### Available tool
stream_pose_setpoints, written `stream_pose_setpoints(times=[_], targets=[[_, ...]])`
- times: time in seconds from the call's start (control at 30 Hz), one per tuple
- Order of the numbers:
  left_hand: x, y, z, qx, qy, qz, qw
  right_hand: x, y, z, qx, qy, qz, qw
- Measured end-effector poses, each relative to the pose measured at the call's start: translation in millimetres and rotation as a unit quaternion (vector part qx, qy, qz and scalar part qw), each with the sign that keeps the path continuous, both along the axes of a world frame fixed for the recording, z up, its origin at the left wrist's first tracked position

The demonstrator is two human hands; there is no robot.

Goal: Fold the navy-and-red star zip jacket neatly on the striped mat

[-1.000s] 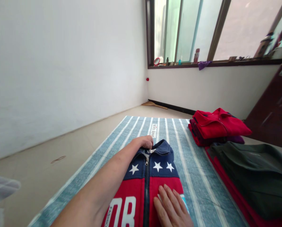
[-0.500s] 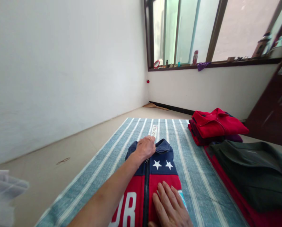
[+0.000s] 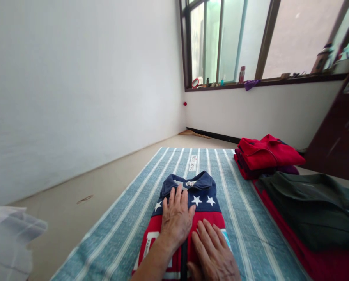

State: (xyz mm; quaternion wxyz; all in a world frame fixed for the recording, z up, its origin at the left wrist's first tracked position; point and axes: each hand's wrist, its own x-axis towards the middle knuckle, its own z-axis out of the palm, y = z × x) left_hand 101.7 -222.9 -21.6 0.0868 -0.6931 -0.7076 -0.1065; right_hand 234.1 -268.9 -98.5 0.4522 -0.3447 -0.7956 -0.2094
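A folded zip-up jacket (image 3: 203, 218), red below and navy with white stars at the top, lies on a blue-and-white striped cloth (image 3: 127, 210). Its collar faces away from me. My left hand (image 3: 177, 218) rests flat on the chest, fingers stretched up to just below the collar and covering part of the zip. Lower on the right side of the jacket, my right hand (image 3: 213, 251) lies flat with its fingers extended. Neither hand grips the fabric. My left forearm hides part of the white lettering.
To the right stand a stack of folded red clothes (image 3: 270, 152) and a dark green garment (image 3: 309, 210) lying on red fabric. White sheer material (image 3: 10, 238) is at the lower left. Beyond the cloth are the floor, a white wall and a windowsill (image 3: 221, 86) with small items.
My left hand has come down from the collar and now lies spread on the jacket's chest, leaving the collar in full view. My right hand has stayed nearly in place.
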Motion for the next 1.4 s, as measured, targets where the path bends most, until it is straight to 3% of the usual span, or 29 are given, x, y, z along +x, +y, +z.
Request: stream_pose_setpoints(times=[1.4], targets=[[0.1,-4.9,-3.0,-0.038,-0.043,0.011,0.998,1.6,-7.5,6.5,-0.003,-0.002,0.0,1.0]])
